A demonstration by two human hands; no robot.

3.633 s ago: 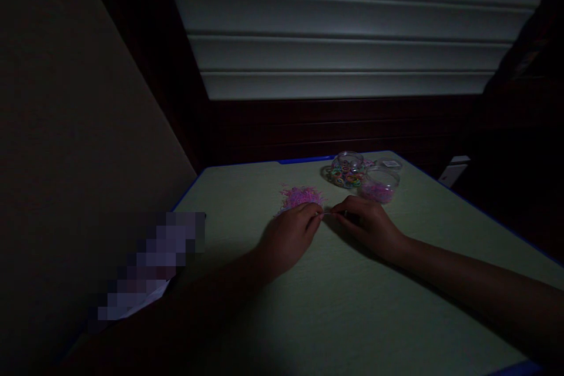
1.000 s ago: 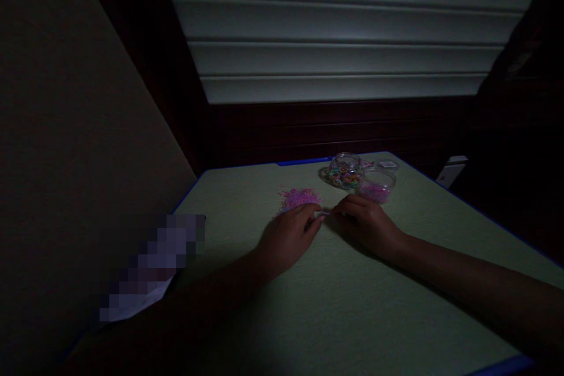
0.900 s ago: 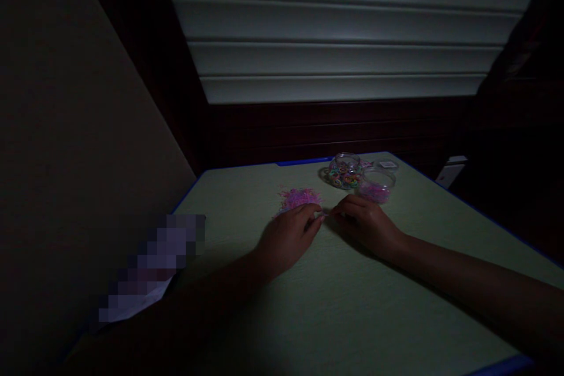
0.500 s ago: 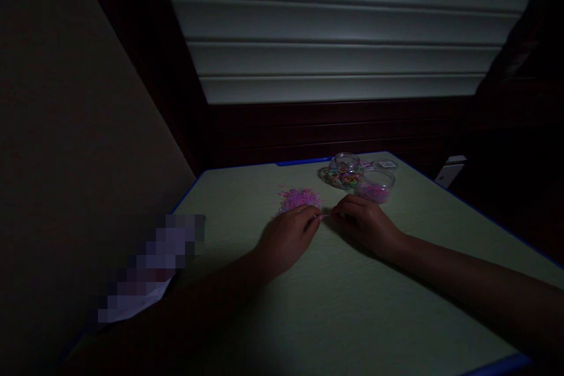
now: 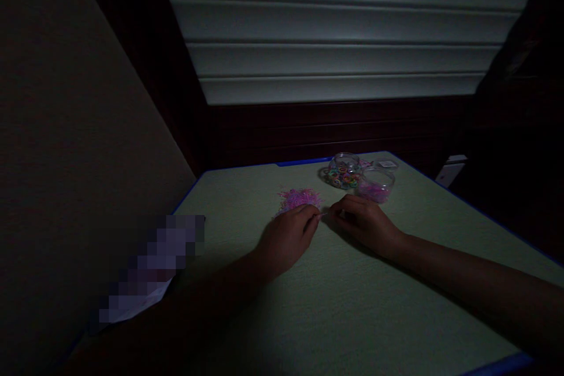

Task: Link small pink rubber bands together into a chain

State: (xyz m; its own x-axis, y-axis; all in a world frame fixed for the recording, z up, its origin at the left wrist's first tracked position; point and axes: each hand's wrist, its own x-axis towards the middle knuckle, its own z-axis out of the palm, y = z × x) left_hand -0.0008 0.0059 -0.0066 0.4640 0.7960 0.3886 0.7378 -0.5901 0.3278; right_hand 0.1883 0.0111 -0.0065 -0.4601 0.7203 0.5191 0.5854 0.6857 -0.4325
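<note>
My left hand [image 5: 288, 239] is closed in a pinch just in front of a pile of small pink and purple rubber bands [image 5: 299, 198]. My right hand [image 5: 366, 224] faces it, its thumb and fingers pinched too. Between the two sets of fingertips a thin pale rubber band [image 5: 325, 214] stretches across a short gap, its fine detail lost in the dim light. Behind my right hand stands an uncovered clear jar [image 5: 376, 183] with pink bands in it. A second clear jar [image 5: 345, 171], filled with multicoloured hair ties, is beside that one.
A clear lid [image 5: 386, 164] lies behind the jars. The pale green table [image 5: 352, 311] has a blue edge and meets a wall at the left. A pixelated object [image 5: 154, 267] lies along the left edge. Slatted panels rise beyond the far edge.
Both hands keep nearly the same place and pinch. The right fingertips have shifted very slightly; the pile and jars stay put.
</note>
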